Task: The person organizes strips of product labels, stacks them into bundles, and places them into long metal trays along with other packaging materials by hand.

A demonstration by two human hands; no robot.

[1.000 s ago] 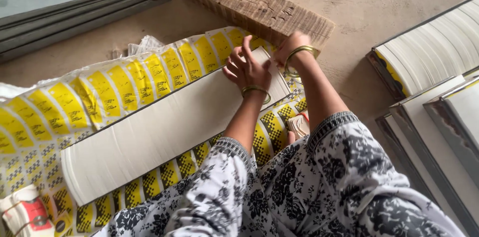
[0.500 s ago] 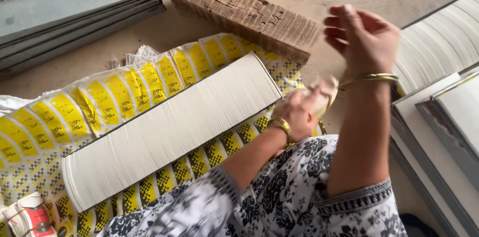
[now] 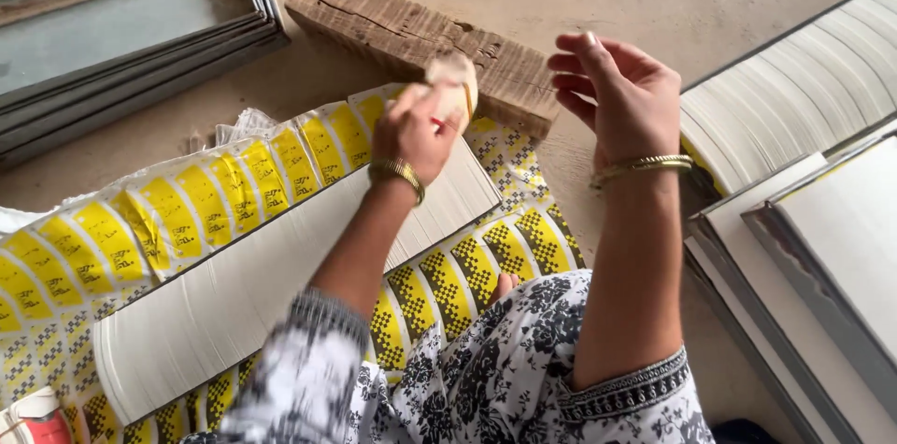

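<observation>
My left hand [image 3: 418,131] is raised above the far end of a long white stack of sheets [image 3: 234,304] and grips a roll of tan tape [image 3: 456,84]. My right hand [image 3: 617,93] is lifted beside it, fingers apart, close to the roll but holding nothing that I can make out. Both wrists wear gold bangles. The white stack lies on a yellow printed plastic sheet [image 3: 168,210] spread on the floor.
A wooden block [image 3: 411,33] lies on the concrete floor behind the hands. Grey framed panels [image 3: 121,33] are stacked at the top left. More white stacks and grey boards [image 3: 804,192] lie at the right. A toe [image 3: 505,285] peeks from black-and-white floral clothing.
Both hands left the end of the white stack. The left hand picked up the tape roll from beside the stack and raised it; the right hand rose and stays lifted.
</observation>
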